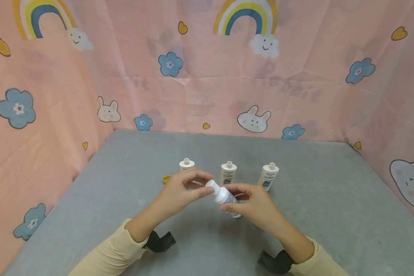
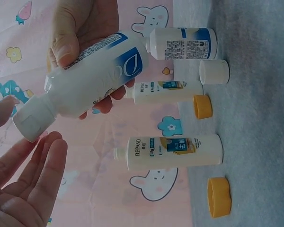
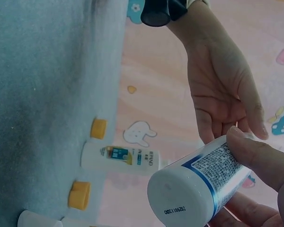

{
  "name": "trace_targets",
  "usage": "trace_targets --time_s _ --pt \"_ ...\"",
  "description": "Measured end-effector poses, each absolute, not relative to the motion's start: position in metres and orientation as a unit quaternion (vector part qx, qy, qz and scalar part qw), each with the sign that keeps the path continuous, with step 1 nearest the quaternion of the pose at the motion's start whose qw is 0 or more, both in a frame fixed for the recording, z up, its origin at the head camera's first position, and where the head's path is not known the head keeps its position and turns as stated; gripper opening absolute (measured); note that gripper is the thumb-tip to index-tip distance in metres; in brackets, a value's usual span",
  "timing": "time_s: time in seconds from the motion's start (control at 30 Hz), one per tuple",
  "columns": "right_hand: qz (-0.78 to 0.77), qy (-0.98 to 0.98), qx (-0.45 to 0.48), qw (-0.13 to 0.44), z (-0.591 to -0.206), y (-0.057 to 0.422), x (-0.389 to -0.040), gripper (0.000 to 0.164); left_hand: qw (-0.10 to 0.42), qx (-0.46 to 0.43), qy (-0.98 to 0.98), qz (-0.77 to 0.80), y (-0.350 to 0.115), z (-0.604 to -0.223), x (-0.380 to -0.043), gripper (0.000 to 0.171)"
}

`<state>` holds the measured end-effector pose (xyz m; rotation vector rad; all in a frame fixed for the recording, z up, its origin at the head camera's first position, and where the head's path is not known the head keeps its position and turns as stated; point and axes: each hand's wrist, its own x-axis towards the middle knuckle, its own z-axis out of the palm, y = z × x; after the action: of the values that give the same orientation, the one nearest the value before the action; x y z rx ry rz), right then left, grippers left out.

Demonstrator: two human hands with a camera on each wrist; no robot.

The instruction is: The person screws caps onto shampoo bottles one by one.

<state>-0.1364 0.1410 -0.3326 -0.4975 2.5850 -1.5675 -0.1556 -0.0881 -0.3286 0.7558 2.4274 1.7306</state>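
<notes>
My right hand point(image 1: 253, 201) grips a white Dove bottle point(image 2: 102, 75) by its body, tilted with its top toward my left hand point(image 1: 181, 189). The thumb and fingertips of the left hand lie on both sides of the bottle's white cap point(image 2: 34, 118), pinching it. The cap sits on the bottle's top. In the right wrist view the bottle's round base point(image 3: 180, 201) and printed back label point(image 3: 217, 165) face the camera. Beyond the hands stand uncapped white bottles: a left one point(image 1: 187, 165), a middle one point(image 1: 229, 174) and a right one point(image 1: 269, 176).
Yellow caps point(image 2: 219, 197) lie on the grey table point(image 1: 124, 172) close to the standing bottles. A loose white cap point(image 2: 214, 72) lies there too, beside a bottle with a blue-and-white label point(image 2: 184, 43). Pink patterned cloth point(image 1: 200, 92) walls in the back and sides.
</notes>
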Motion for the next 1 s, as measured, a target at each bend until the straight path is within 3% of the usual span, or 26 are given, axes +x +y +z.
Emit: trace_targets --time_s 0.47,0.63,1.0 --pt "-0.507 0.843 -0.176 0.037 -0.332 0.143 -0.137 0.042 0.025 0.306 0.771 0.558 -0.088 -0.324 -0.154 0.029" --pt "-0.505 0.845 -0.174 0.035 -0.331 0.144 -0.137 0.043 0.02 0.288 0.77 0.568 -0.091 -0.32 -0.154 0.037" --pt "-0.499 0.848 -0.173 0.045 -0.334 0.143 -0.138 0.042 0.023 0.278 0.809 0.517 -0.094 -0.321 -0.156 0.029"
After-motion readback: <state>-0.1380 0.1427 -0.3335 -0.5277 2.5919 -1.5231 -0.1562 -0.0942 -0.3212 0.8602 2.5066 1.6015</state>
